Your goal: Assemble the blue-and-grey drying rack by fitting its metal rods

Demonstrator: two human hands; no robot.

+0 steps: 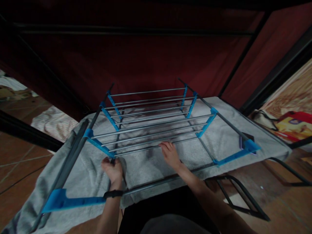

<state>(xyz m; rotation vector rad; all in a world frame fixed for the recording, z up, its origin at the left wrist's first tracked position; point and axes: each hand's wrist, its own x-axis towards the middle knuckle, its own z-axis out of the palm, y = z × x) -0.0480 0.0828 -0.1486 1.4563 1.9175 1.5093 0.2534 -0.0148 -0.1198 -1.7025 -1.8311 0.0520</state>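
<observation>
A rack of grey metal tubes and blue plastic brackets lies on its back before me. My left hand [112,169] is curled round the dark tube at the lower end of a blue bracket [101,147]; the fingers are partly hidden. With fingertips together, my right hand [170,155] pinches the nearest cross rod [140,150] around its middle. Several thin rods span the left and right brackets. Larger blue end pieces sit at the near left [73,202] and near right [237,155] corners, and a long tube [153,184] runs along the front between them.
Loose grey tubes [70,157] lie along the left side. A grey blanket [146,167] covers the surface under the rack. A dark flat object [246,139] lies near the right corner. Dark red panels [146,61] stand behind, and a black metal frame [246,191] is below right.
</observation>
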